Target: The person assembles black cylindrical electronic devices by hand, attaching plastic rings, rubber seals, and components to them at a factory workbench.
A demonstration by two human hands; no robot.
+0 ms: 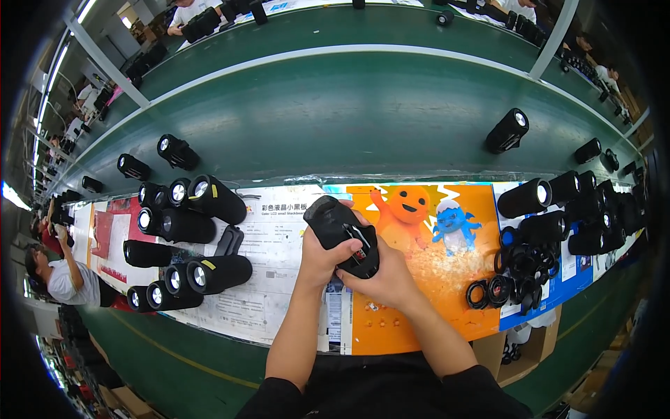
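A black cylindrical speaker (329, 218) is held tilted above the bench, in front of my body. My left hand (320, 260) grips its left side, with the thumb lying across the near face. Around the lower right side closes my right hand (388, 271), its thumb under the near end. Between the two thumbs an opening in the casing shows small bright and red parts, too small to name. The far fingers of both hands are mostly hidden behind the speaker.
Several black speakers (222, 274) lie on the left of the bench, more (525, 197) on the right beside a heap of black rings (523, 262). A green conveyor belt (335, 119) runs behind, carrying a few speakers. A cardboard box (541, 349) stands below right. Another person (70, 279) works at left.
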